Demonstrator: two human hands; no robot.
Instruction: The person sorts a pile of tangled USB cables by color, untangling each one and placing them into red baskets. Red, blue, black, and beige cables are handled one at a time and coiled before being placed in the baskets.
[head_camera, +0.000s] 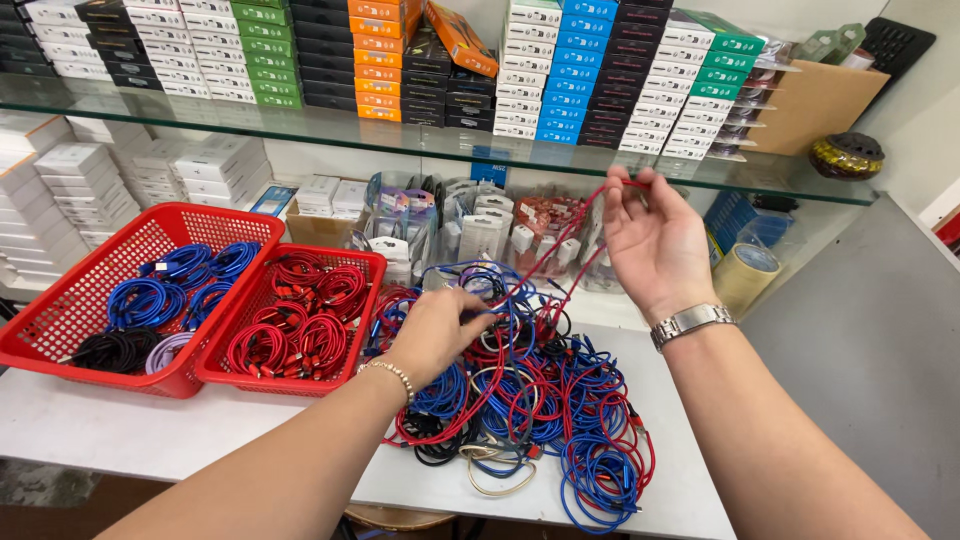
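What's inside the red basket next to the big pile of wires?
The red basket holds coiled red cables, several bundles stacked. Whatever lies beneath them, and the basket floor, is covered.

Red cable (560, 255): thin, braided, drawn taut in a long loop rising from the pile to the raised right hand (655, 245), which pinches its upper end. Cable pile (530, 400): tangled red, blue, black and beige cables, lying loose on the white desk (150, 430). The left hand (435, 335) grips strands at the pile's top.
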